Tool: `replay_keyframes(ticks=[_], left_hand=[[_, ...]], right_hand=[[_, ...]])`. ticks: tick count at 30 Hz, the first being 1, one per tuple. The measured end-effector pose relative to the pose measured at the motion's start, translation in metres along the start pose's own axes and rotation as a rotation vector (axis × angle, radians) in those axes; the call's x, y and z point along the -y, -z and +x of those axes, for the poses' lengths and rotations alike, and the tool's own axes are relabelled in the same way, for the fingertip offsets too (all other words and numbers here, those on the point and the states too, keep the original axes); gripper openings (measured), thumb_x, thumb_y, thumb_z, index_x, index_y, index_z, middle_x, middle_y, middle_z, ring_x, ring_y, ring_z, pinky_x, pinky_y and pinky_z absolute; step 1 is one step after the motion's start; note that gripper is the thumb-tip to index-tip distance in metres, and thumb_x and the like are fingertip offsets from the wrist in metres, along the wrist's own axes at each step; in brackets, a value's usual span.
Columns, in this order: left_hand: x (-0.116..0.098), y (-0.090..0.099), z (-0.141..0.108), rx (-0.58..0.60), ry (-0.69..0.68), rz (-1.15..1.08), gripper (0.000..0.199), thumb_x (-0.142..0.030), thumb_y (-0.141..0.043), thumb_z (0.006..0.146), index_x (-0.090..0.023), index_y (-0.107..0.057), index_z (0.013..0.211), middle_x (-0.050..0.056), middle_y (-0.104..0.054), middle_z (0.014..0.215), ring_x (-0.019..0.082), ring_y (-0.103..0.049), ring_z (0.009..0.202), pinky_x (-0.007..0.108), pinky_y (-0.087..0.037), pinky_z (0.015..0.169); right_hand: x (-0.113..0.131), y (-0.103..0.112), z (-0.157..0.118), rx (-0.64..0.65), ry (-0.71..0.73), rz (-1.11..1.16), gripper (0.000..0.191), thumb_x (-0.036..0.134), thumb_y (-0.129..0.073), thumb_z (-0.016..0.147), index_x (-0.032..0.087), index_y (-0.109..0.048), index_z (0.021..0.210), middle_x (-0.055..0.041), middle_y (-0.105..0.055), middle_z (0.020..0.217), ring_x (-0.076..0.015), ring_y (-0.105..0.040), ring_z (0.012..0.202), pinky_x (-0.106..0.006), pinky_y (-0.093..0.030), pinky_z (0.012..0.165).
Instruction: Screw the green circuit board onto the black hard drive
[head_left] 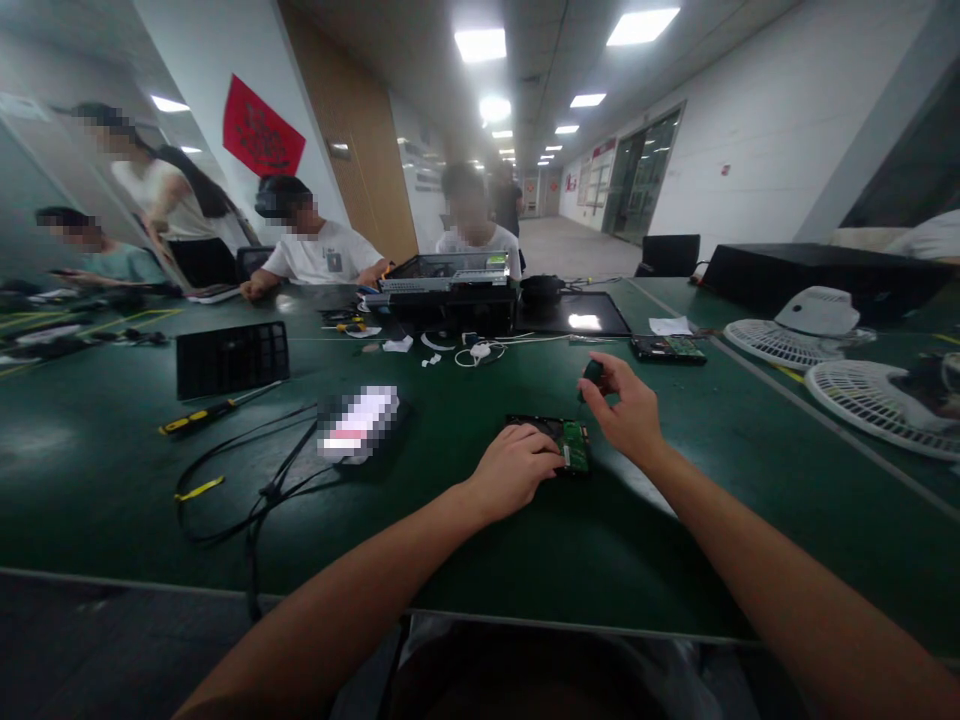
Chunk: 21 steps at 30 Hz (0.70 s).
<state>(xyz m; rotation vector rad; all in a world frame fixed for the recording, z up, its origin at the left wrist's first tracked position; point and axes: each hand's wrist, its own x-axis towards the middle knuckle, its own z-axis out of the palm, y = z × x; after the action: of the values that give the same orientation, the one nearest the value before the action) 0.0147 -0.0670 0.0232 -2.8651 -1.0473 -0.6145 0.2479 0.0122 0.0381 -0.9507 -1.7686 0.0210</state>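
Note:
A hard drive (pixel 576 446) lies flat on the green table with its green circuit board facing up. My left hand (pixel 517 465) is laid over the drive's left part, fingers curled together and gripping it, so that part is hidden. Just right of the drive and above it, my right hand (pixel 624 408) pinches the dark handle of a screwdriver (pixel 592 372) between thumb and fingers. Its thin shaft points down beside the drive's right edge; where the tip ends I cannot make out.
A second hard drive (pixel 669 348) lies farther back right, near fan parts (pixel 874 400). An opened computer case (pixel 446 295) stands at the back. To the left are a yellow-black screwdriver (pixel 196 418), black cables (pixel 262 495) and a dark screen (pixel 232 360). Several people sit or stand beyond.

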Motion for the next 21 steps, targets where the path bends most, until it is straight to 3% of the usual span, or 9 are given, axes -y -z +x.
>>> replay_keyframes(ticks=[5,13,21], left_hand=[[0.0011,-0.0014,-0.0001,-0.005,-0.002,-0.007,0.023,-0.02,-0.063,0.104,-0.025,-0.075,0.123,0.005,-0.073,0.126,0.025,-0.061,0.118,0.042,-0.046,0.102],[0.0071,-0.0031,0.0004,0.008,0.019,0.02,0.021,-0.019,-0.065,0.102,-0.023,-0.074,0.121,0.005,-0.073,0.126,0.024,-0.061,0.119,0.041,-0.047,0.102],[0.0073,-0.0024,0.0012,-0.013,0.061,0.03,0.02,-0.018,-0.066,0.101,-0.023,-0.074,0.119,0.006,-0.073,0.126,0.024,-0.06,0.12,0.042,-0.05,0.102]], right_hand=[[0.002,0.0029,0.0007,-0.01,-0.008,-0.015,0.046,0.042,-0.066,0.099,0.027,-0.06,0.141,-0.0081,-0.077,0.113,-0.024,-0.074,0.084,-0.046,-0.063,0.084],[-0.0015,0.0022,-0.0012,0.005,-0.009,0.004,0.049,0.039,-0.061,0.1,0.026,-0.057,0.147,-0.0105,-0.075,0.121,-0.0262,-0.074,0.094,-0.05,-0.062,0.092],[-0.0008,0.0031,0.0002,-0.022,0.002,-0.034,0.047,0.041,-0.063,0.099,0.027,-0.059,0.143,-0.0108,-0.073,0.121,-0.0252,-0.072,0.089,-0.049,-0.063,0.087]])
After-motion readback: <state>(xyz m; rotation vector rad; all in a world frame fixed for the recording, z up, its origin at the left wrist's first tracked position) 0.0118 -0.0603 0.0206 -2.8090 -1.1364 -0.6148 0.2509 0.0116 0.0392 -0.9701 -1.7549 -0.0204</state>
